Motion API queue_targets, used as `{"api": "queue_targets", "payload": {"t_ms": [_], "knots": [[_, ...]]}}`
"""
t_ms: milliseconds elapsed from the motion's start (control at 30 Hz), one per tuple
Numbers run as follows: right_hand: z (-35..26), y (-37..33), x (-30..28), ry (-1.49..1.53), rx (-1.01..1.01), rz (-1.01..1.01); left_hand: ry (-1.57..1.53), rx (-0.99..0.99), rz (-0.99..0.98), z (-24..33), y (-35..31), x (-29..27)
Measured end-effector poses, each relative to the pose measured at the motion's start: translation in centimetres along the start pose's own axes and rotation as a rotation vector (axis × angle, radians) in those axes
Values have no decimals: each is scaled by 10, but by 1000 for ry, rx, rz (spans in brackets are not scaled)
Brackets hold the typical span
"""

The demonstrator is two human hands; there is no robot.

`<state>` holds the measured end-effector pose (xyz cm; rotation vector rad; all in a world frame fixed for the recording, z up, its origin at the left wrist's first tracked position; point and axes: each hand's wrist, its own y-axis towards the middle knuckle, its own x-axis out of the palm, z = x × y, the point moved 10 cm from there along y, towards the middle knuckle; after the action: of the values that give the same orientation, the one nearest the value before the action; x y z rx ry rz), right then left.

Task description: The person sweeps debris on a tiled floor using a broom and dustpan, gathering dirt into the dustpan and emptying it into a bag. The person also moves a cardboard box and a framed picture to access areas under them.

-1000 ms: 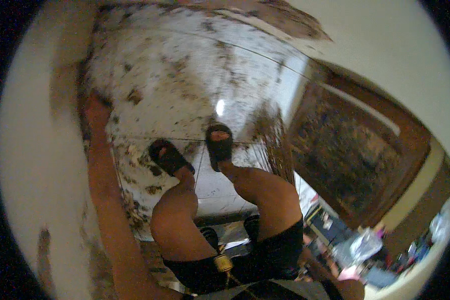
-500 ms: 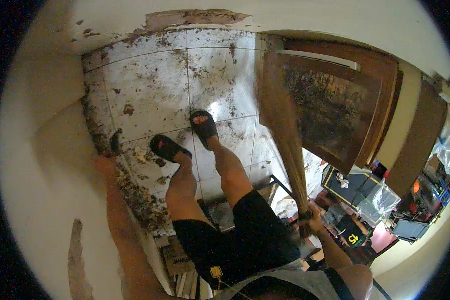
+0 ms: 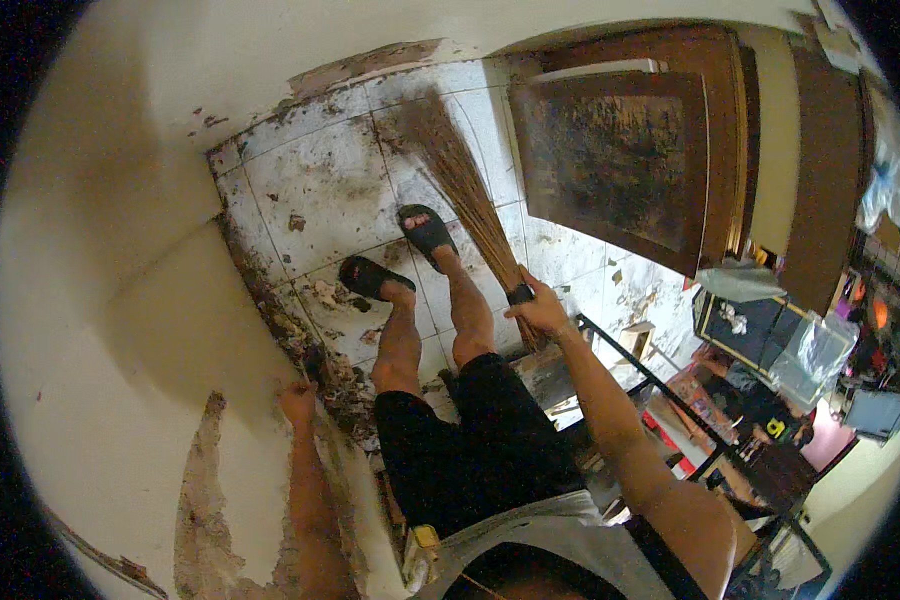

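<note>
One broom (image 3: 467, 203), a bundle of thin brown sticks, slants across the middle, its blurred tips spread over the floor and its narrow end in the right hand (image 3: 542, 308), whose fingers are wrapped around it beside a dark band. One left hand (image 3: 298, 402) is low by the left wall (image 3: 150, 340), fingers curled in; a small dark object (image 3: 315, 362) sits just beyond them (whether they grip it, I cannot tell). Two black sandals (image 3: 370, 278) are on the wearer's feet, between the hands and farther forward, below black shorts (image 3: 470, 445). One brown wooden panel (image 3: 610, 165), stained dark, stands to the right of the broom. One black railing (image 3: 660, 385) crosses the lower right, and past it one other person in dark clothing (image 3: 745, 395) shows partly among clutter. The floor (image 3: 320, 185) is white tile, smeared and speckled with brown dirt, with debris (image 3: 345, 390) heaped thickest along the left wall's foot. The pale walls are peeling, with bare brownish patches.
</note>
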<state>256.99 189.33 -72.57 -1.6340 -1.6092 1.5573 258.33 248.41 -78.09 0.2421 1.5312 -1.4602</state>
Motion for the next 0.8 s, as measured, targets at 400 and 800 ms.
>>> {"api": "queue_targets", "payload": {"t_ms": [400,800], "knots": [[-16,108,2,-47,-2,77,0,-115,-148,35,-69,-24],[72,2,-52,313,-175,266,-99,-46,-245,78,-118,7]]}}
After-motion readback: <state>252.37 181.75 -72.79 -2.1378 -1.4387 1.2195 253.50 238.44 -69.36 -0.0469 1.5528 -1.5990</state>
